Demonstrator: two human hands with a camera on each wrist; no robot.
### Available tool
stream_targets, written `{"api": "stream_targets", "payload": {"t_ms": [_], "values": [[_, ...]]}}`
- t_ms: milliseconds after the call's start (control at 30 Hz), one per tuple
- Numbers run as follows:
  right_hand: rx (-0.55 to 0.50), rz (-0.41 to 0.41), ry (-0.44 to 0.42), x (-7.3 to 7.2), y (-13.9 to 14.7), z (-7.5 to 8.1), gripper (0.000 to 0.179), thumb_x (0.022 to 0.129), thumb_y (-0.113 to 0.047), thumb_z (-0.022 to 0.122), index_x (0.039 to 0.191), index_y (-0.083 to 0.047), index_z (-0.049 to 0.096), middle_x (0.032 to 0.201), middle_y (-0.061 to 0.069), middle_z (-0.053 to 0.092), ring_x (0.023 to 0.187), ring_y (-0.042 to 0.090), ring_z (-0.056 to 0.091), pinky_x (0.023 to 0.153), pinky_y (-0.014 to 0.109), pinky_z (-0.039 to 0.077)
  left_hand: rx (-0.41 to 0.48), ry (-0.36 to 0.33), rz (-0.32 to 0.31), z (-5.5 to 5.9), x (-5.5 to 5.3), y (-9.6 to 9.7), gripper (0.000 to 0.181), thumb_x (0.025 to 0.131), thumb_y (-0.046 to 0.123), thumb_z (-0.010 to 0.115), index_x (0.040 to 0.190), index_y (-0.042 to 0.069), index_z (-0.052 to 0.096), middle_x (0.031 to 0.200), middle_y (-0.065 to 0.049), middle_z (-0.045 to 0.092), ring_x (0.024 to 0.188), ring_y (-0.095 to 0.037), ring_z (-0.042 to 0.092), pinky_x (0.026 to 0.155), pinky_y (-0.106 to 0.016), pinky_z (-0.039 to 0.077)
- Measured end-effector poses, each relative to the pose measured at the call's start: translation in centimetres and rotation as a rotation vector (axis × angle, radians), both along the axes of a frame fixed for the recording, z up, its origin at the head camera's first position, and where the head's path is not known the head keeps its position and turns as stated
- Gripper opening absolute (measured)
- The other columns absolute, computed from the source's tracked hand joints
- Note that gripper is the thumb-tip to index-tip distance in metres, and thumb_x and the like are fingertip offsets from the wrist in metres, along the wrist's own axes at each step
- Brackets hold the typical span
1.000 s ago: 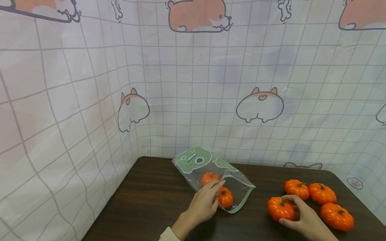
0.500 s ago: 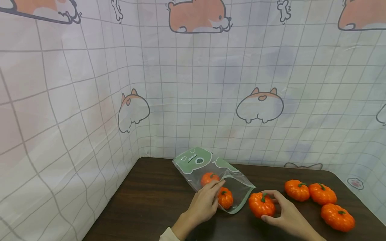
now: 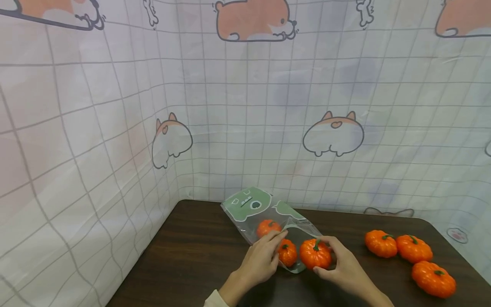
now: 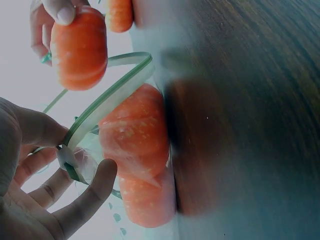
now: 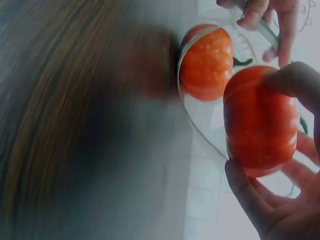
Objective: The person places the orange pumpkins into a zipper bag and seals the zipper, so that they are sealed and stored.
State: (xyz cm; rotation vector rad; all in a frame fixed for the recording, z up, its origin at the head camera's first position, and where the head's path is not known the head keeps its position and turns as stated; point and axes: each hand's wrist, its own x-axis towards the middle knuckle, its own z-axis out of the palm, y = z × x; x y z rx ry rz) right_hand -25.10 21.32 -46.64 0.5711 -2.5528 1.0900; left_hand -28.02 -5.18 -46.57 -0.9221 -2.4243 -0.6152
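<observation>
A clear zip bag (image 3: 245, 206) with a green printed pattern lies on the table, its green-edged mouth spread toward me. Inside it are two small orange pumpkins, one deeper (image 3: 268, 228) and one near the mouth (image 3: 287, 253). My left hand (image 3: 260, 259) pinches the bag's rim, as the left wrist view shows with the green edge (image 4: 112, 97) between thumb and fingers. Another pumpkin (image 3: 315, 254) is gripped at its side by my right hand (image 3: 343, 266), right at the bag's mouth. In the right wrist view, thumb and fingers wrap this pumpkin (image 5: 260, 122).
Three more orange pumpkins sit at the table's right: one at the back (image 3: 381, 243), one beside it (image 3: 414, 248) and one nearer (image 3: 434, 279). The dark wooden table (image 3: 184, 251) meets a cloth backdrop (image 3: 245, 140) behind and at the left.
My right hand has carried its pumpkin leftward, away from the other three, to the bag's mouth. The left hand has stayed at the bag's rim.
</observation>
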Motion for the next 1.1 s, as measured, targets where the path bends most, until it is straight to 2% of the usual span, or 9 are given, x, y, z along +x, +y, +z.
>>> {"api": "stream_targets", "payload": {"t_ms": [133, 300, 567, 733, 1100], "values": [[0.032, -0.056, 0.024, -0.3, -0.8, 0.3, 0.069, 0.074, -0.025, 0.091, 0.131, -0.012, 0.056, 0.125, 0.008, 0.064, 0.104, 0.021, 0.065, 0.079, 0.034, 0.057, 0.002, 0.001, -0.006, -0.1, -0.1, 0.0, 0.060, 0.086, 0.002, 0.069, 0.144, 0.014, 0.059, 0.132, 0.004, 0.064, 0.106, -0.012, 0.066, 0.081, -0.026, 0.056], [0.033, -0.098, 0.038, -1.0, -1.5, 0.5, 0.068, 0.073, -0.021, 0.091, 0.130, -0.009, 0.055, 0.131, 0.015, 0.057, 0.109, 0.032, 0.064, 0.083, 0.049, 0.057, -0.001, 0.005, 0.002, -0.1, -0.1, 0.0, 0.061, 0.085, 0.002, 0.070, 0.144, 0.015, 0.059, 0.133, 0.004, 0.064, 0.110, -0.013, 0.067, 0.083, -0.028, 0.057], [0.032, -0.145, 0.024, -1.5, -2.5, 0.4, 0.067, 0.073, -0.022, 0.090, 0.129, -0.006, 0.058, 0.128, 0.019, 0.050, 0.107, 0.037, 0.064, 0.083, 0.051, 0.057, -0.008, -0.003, -0.001, -0.2, -0.1, 0.0, 0.063, 0.084, 0.003, 0.070, 0.144, 0.015, 0.058, 0.133, 0.004, 0.064, 0.110, -0.013, 0.066, 0.084, -0.028, 0.057], [0.044, -0.201, -0.025, -1.4, -2.9, 0.5, 0.070, 0.074, -0.021, 0.090, 0.133, -0.006, 0.057, 0.129, 0.020, 0.046, 0.107, 0.043, 0.065, 0.083, 0.055, 0.057, -0.013, -0.019, -0.005, -0.1, -0.1, 0.1, 0.063, 0.084, 0.003, 0.070, 0.145, 0.015, 0.058, 0.134, 0.004, 0.063, 0.110, -0.014, 0.066, 0.084, -0.029, 0.057], [0.085, -0.253, -0.058, -1.7, -3.0, -0.7, 0.072, 0.074, -0.020, 0.090, 0.134, -0.005, 0.054, 0.128, 0.021, 0.046, 0.108, 0.046, 0.065, 0.083, 0.058, 0.056, -0.035, -0.007, 0.008, -0.2, 0.1, 0.2, 0.064, 0.084, 0.004, 0.071, 0.145, 0.017, 0.058, 0.132, 0.005, 0.064, 0.109, -0.012, 0.066, 0.080, -0.027, 0.057]]}}
